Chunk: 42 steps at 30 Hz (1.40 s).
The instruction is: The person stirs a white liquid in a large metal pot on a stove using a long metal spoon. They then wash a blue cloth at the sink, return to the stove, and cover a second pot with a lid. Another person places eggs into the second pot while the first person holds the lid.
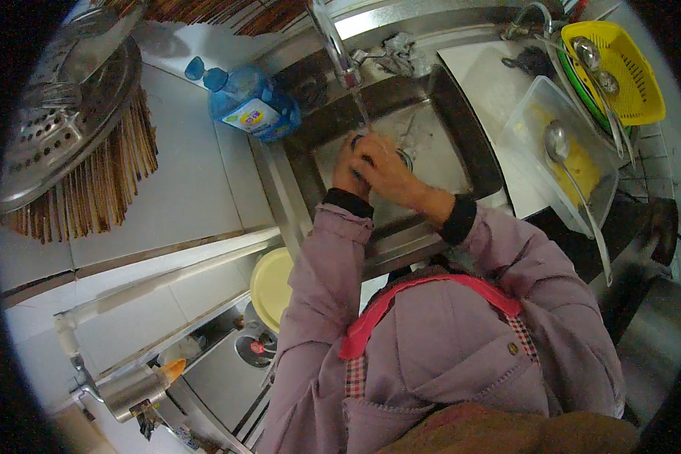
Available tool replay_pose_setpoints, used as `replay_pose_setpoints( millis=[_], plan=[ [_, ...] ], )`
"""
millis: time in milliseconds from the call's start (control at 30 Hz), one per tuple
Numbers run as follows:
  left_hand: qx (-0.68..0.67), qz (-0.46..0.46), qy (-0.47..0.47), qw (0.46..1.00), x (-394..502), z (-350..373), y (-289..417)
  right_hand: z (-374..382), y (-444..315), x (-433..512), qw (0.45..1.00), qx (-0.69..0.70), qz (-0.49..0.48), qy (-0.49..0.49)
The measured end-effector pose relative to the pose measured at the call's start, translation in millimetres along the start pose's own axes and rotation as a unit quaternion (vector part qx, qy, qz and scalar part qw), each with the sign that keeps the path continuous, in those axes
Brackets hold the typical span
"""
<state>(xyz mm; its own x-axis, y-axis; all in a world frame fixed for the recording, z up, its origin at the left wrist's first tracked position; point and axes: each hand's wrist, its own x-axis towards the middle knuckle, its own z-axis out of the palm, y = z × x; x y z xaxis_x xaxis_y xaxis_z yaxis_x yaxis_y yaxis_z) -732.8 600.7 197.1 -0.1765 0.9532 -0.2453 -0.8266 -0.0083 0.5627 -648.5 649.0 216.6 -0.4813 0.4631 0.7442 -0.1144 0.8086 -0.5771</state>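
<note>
Water runs from a chrome faucet [332, 48] onto my two hands, which are together over a stainless steel sink [476, 153]. My left hand [352, 170] is upright under the stream, with a small dark thing at its fingers that is too blurred to name. My right hand [391, 170] lies across it, fingers curled over the left fingers. Whether either hand grips something cannot be made out. Behind my hands the drain [404, 160] shows in part. A blue bottle of liquid detergent [255, 105] stands at the sink's left rim.
On the right are a clear plastic container [607, 187] with yellow residue, a metal spoon [557, 142] in it, and a yellow plastic basket [638, 68]. Crumpled wet material [398, 54] lies behind the sink. A perforated metal strainer [45, 136] rests on a stick mat [99, 181] at left.
</note>
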Motion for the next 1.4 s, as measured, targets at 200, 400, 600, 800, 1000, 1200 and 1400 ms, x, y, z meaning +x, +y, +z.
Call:
replay_pose_setpoints(
  millis=[200,400,600,800,1000,1200,1400],
  plan=[
    [0.094,-0.035,0.133,0.986,-4,14,-8,-25,55,14,0.927,0.049,0.352,-0.120],
    [0.040,-0.016,0.150,0.988,-9,6,39,-51,56,2,0.934,0.053,0.331,-0.125],
    [0.019,-0.012,0.107,0.994,-8,5,34,-45,18,6,0.941,0.135,0.283,-0.125],
    [0.062,0.023,0.092,0.994,-16,19,40,-53,8,11,0.923,0.161,0.316,-0.149],
    [0.188,0.020,0.183,0.965,-19,27,40,-57,16,15,0.934,0.079,0.308,-0.161],
    [0.254,0.015,0.156,0.954,-19,18,37,-57,27,20,0.935,0.170,0.295,-0.103],
    [-0.045,0.029,0.109,0.993,-4,13,25,-65,28,22,0.906,0.165,0.358,-0.155]
  ],
)
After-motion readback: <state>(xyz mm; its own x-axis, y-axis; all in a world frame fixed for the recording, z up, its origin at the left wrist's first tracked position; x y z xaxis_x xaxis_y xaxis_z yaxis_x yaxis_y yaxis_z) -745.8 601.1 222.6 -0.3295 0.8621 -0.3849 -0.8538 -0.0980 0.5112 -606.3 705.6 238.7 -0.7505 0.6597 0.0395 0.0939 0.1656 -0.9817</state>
